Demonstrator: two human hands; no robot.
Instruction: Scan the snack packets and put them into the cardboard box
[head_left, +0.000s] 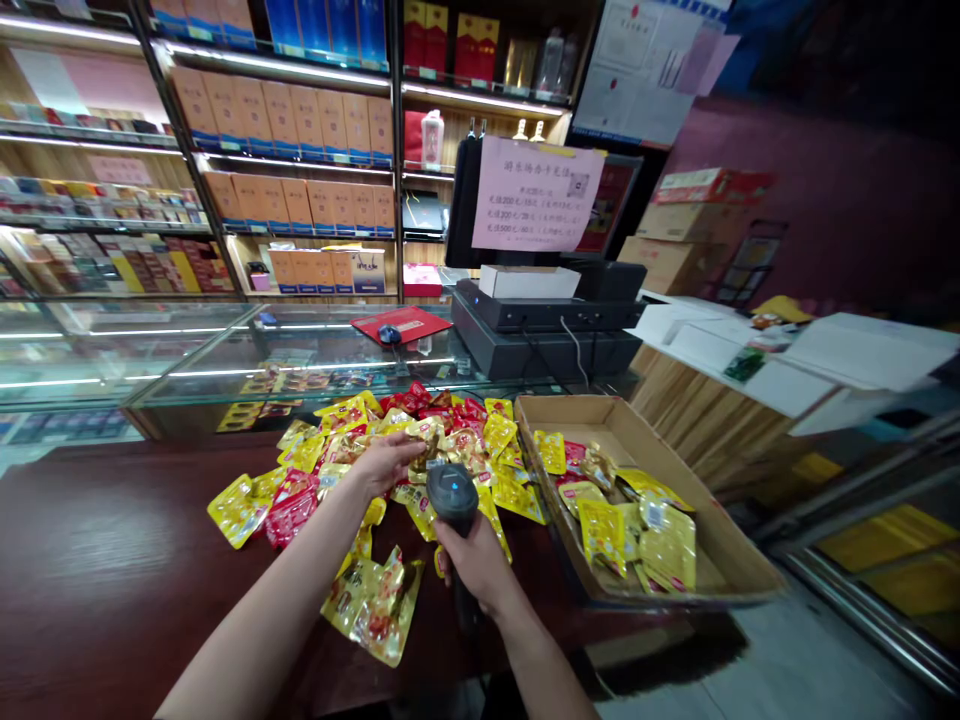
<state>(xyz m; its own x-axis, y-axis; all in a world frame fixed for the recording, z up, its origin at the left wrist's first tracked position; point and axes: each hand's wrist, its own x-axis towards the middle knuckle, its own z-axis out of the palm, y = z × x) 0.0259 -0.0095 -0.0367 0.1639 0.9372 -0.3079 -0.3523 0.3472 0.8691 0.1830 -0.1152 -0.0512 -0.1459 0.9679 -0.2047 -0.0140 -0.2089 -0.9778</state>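
Observation:
My right hand (474, 560) is wrapped round the handle of a dark barcode scanner (452, 490), which shows a small blue light on top. Just left of the scanner's head, my left hand (390, 462) grips a gold snack packet (429, 434) at the front of the pile. Yellow, red and gold snack packets (349, 415) lie heaped around both hands on the dark red table (112, 560). Nearer to me, one larger gold packet (375, 605) lies by itself below my left forearm. My left fingertips are partly hidden against the packet.
To the right stands a shallow cardboard box (735, 560) with several packets inside. Behind the pile are a glass counter (195, 350), a mouse (389, 334) on a red mat, and a checkout monitor (540, 195) bearing a paper sign. Stocked shelves (292, 165) line the back wall.

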